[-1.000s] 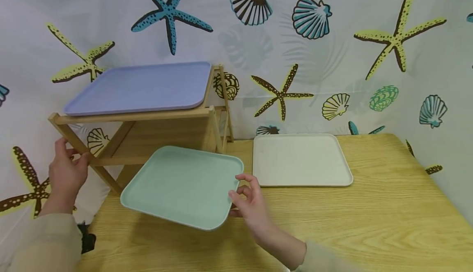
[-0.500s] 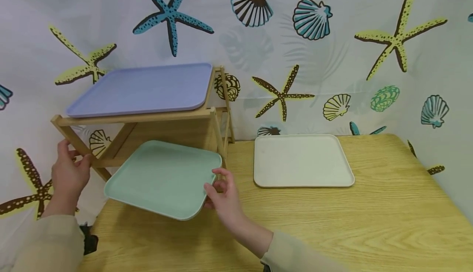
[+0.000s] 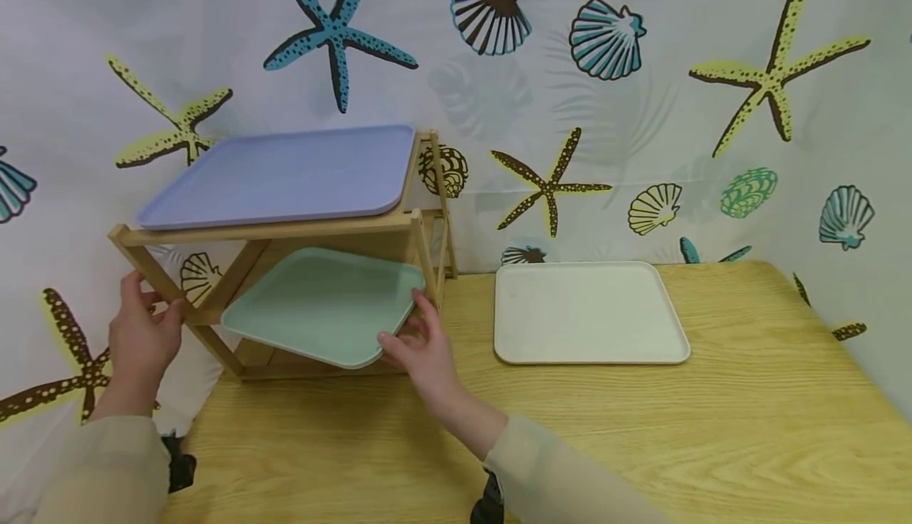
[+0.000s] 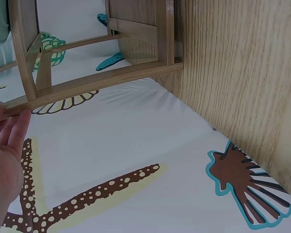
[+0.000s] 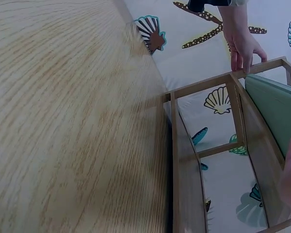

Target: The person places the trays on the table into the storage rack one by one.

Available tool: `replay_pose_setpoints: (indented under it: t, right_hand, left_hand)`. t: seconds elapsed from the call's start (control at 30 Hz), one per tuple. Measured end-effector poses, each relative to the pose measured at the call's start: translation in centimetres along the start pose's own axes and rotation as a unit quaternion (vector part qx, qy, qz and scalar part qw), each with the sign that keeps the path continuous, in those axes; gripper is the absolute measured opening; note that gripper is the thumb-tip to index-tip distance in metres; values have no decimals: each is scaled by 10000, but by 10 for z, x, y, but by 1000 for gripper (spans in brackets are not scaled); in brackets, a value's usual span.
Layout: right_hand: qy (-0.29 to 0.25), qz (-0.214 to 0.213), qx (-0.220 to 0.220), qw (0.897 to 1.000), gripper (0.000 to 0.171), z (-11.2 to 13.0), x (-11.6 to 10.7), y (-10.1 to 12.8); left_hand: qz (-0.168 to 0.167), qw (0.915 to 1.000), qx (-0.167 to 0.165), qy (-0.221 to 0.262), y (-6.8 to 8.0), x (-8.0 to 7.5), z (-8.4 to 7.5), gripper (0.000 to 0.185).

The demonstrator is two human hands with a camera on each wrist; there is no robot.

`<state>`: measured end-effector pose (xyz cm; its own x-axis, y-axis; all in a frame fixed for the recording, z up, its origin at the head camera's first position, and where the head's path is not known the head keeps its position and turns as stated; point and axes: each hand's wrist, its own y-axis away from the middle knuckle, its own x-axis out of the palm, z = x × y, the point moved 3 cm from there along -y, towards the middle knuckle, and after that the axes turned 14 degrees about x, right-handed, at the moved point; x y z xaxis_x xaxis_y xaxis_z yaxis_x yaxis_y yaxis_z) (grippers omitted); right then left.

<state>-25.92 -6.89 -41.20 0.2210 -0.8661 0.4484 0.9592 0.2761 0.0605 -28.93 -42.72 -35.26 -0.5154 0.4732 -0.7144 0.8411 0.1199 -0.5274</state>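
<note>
Tray handling: green tray, tilted, half inside lower tier of wooden rack at table's back-left corner. Rigid, light, probably smooth-rimmed; best gripped at near corner. Right hand pinches that corner; left hand grips rack's left front leg.

Right hand: fingertips go under the green tray's near corner, so the grip underneath can't be seen; in the right wrist view only a sliver of that hand shows at the edge. Tray's far edge is hidden behind the wooden rack's top rail. Left hand: its fingers sit behind the rack's leg, wrist view crops it to a few fingers.
</note>
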Motion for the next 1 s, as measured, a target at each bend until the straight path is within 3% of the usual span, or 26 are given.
replay_pose_setpoints:
  t: [0.17,0.27,0.47,0.67,0.83,1.0]
  right_hand:
    - [240,296,24,9993,86,-2,0,1]
    - [414,482,35,9980,85,-6,4,6]
    - [1053,648,-143,9922,53,-14,17,19]
    - [1606,349,-677,9841,23,-13,15,16]
    - [1882,173,-554,9804,22,-9,5,6]
    - [2057,110,-628,9765,31,-1,0,-2]
  left_hand:
    - [2,10000,-46,-39,0,-1,2,54]
    - [14,9999,-113,-57,0,-2,3,54]
    - [82,9996,-251,-26,-1,-2,3,54]
    - [63,9996,-264,13,0,0,2,54]
    - [89,9997,-240,66,1,1,3,55]
    - [67,9998,-168,8,0,1,0,54]
